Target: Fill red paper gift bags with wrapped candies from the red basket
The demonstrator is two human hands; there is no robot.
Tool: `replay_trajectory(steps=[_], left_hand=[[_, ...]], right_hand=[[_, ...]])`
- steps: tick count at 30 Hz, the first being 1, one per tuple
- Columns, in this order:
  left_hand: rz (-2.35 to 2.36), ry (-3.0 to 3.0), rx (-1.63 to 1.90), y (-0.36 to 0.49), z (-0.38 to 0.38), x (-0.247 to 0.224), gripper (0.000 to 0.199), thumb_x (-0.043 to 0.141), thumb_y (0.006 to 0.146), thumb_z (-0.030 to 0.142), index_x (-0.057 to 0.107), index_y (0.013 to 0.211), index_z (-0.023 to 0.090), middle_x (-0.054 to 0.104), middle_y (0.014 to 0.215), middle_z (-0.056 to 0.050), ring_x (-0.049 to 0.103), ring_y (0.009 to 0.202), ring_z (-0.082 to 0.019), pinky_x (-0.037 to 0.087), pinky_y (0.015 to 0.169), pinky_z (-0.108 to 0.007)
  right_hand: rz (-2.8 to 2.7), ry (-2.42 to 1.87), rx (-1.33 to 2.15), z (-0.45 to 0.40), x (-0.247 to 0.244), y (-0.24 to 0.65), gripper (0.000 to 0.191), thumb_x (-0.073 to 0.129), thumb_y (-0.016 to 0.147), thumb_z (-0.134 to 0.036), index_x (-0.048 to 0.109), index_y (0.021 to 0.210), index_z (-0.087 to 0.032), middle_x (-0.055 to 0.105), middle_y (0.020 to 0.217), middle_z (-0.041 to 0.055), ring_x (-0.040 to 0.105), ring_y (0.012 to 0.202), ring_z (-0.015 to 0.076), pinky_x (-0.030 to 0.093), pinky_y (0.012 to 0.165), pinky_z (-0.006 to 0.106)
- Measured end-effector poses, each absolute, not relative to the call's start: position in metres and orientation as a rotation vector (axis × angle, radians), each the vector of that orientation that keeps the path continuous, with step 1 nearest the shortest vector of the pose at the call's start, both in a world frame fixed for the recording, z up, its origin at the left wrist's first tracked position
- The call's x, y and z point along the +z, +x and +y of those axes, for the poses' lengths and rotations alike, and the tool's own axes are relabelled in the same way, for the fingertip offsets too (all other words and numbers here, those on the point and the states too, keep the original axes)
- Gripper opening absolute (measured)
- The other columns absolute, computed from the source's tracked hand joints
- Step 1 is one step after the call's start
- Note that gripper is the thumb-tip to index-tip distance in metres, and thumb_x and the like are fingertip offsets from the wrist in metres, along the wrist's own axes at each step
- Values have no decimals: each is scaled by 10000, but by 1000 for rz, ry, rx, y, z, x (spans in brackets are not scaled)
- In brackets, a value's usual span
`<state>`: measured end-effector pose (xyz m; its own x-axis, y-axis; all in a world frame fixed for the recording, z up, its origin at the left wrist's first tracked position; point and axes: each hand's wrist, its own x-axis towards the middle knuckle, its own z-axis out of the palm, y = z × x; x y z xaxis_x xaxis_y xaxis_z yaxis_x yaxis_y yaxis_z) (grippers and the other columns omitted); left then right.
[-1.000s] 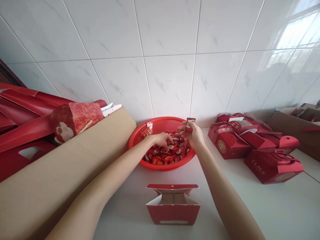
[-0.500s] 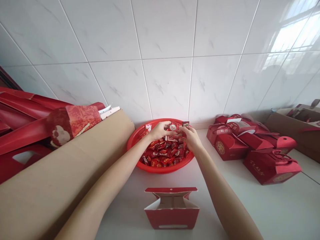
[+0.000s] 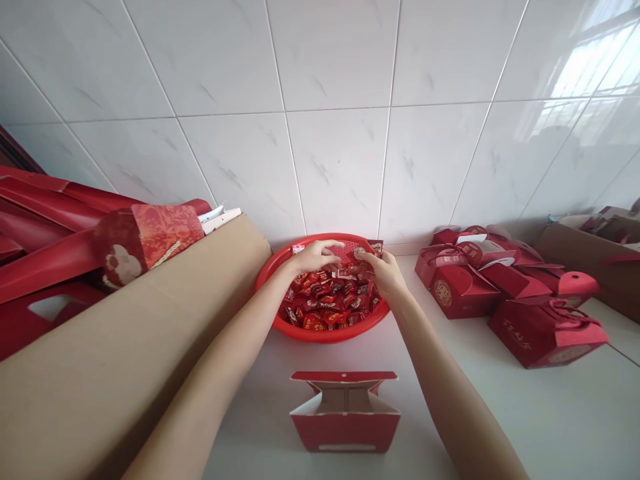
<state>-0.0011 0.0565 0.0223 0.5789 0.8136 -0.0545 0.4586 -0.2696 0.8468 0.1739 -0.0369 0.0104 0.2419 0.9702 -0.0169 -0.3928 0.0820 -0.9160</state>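
A red plastic basket holds many wrapped candies in red and brown wrappers. Over its left back part is my left hand, fingers apart above the candies, with nothing clearly held. On the right side my right hand has its fingers closed round several wrapped pieces, one with a round pale top, another dark red one sticking up behind the fingers. An open red box stands upright on the table in front of the basket, between my forearms; its inside looks bare.
Several closed red gift boxes stand on the white table at the right. A cardboard box with folded red boxes fills the left. Another carton is at the far right. A tiled wall rises behind.
The round-topped piece that was between both hands is now at my right hand. My left hand has opened and separated from it. The view has shifted slightly.
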Motion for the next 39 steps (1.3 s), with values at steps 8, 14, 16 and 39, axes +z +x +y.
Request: replay_trajectory(steps=[8, 14, 16, 39], left_hand=[[1661, 2192, 311, -31, 78, 11, 245, 647, 658, 125, 753, 857, 218, 748, 1124, -78, 678, 1019, -271, 510, 810, -286], [1604, 2120, -275, -18, 62, 15, 221, 739, 561, 184, 718, 780, 214, 735, 766, -36, 676, 765, -236, 513, 675, -284], [1610, 2071, -399, -16, 59, 16, 198, 772, 551, 201, 677, 725, 196, 689, 656, -24, 659, 680, -223, 522, 643, -294], [1279, 2063, 127, -5, 51, 19, 255, 588, 739, 188, 709, 963, 190, 730, 762, 0, 689, 744, -176, 515, 688, -241]], right_hand=[[-681, -962, 1202, -36, 11, 176, 103, 740, 740, -248, 666, 732, -178, 719, 716, 10, 664, 587, 136, 523, 495, 220], [-645, -937, 1289, -38, 16, 176, 83, 671, 816, -197, 617, 758, -176, 686, 614, 7, 655, 496, 144, 532, 454, 220], [-656, -926, 1320, -39, 17, 176, 62, 651, 842, -190, 610, 801, -171, 699, 632, 21, 679, 519, 157, 559, 475, 231], [-686, -893, 1289, -37, 11, 175, 132, 724, 792, -245, 607, 788, -185, 687, 609, 12, 627, 460, 134, 510, 428, 211]])
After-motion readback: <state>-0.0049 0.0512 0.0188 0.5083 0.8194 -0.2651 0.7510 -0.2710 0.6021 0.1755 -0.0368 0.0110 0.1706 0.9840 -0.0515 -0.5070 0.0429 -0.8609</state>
